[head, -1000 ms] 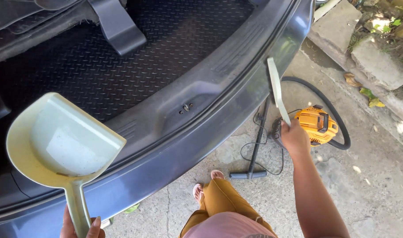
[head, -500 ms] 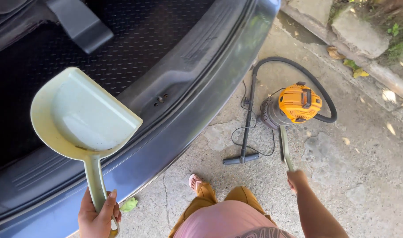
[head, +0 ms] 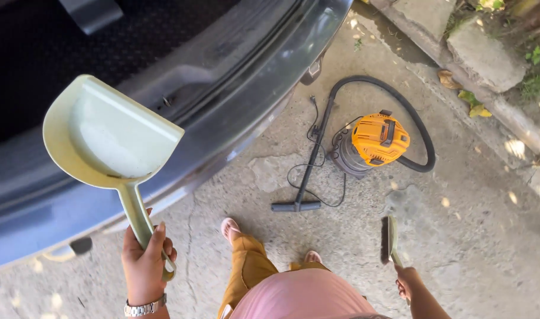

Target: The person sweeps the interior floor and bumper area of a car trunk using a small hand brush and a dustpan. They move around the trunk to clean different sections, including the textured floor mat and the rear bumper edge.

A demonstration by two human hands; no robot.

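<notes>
The left hand [head: 144,260] is wrapped tight around the handle of a pale green dustpan [head: 107,139], holding it upright with the scoop raised in front of the open car boot [head: 57,65]. The pan's hollow faces the camera and looks bare apart from a thin dark line of grit along its lower inner edge. The pan hangs over the grey rear bumper [head: 222,127], apart from it, not resting on it.

The right hand [head: 407,282] is low at the person's side, fingers closed around the handle of a small hand brush [head: 390,237] — bristles dark, pointing up and away over the concrete floor [head: 471,236]. Brush and pan are well apart, one at each side of the body.

Between them on the ground stands an orange-topped canister vacuum [head: 373,142], its black hose [head: 400,112] looping round to a rigid wand [head: 311,159] whose floor head lies near the person's feet [head: 229,227]. A cord coils beside the canister.

As a judgement: the sweeping looks paused, both tools lifted clear of the boot mat — the step in hand is carrying or shifting stance rather than brushing. Any further sweeping would call for bringing the brush up to the boot sill and setting the pan's lip flat against the mat, keeping it level so the grit does not slide out.
</notes>
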